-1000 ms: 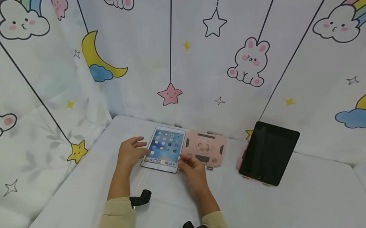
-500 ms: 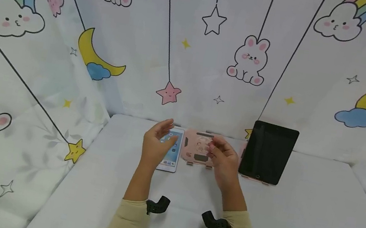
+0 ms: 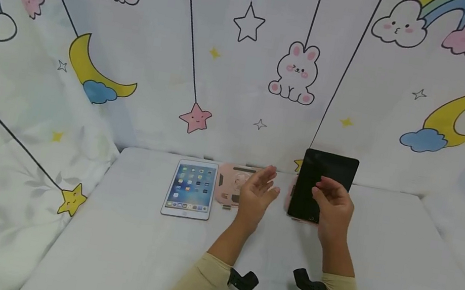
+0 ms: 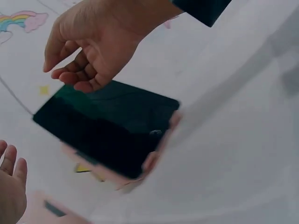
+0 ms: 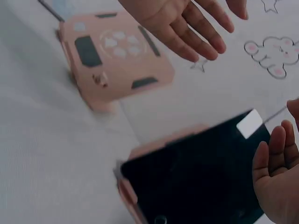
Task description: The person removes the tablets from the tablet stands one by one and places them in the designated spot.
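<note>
My left hand hovers in front of a pink tablet case, its fingers spread and nothing in them. Over the lower right part of a black tablet is my right hand, fingers loosely bent, also holding nothing. The tablet's screen is dark, and it lies on a second pink case that peeks out along its edges. A white tablet with its home screen lit lies left of the first case. In the right wrist view that case shows round cut-outs and dark corner pads.
A white cloth covers the table. Behind it hangs a white curtain printed with rabbits, stars, moons and rainbows. Black wrist cameras sit on both sleeves.
Both hands have left the white tablet and moved right, the right hand reaching the black tablet and the left the pink case. The head view has turned right. The tablets lie as before.
</note>
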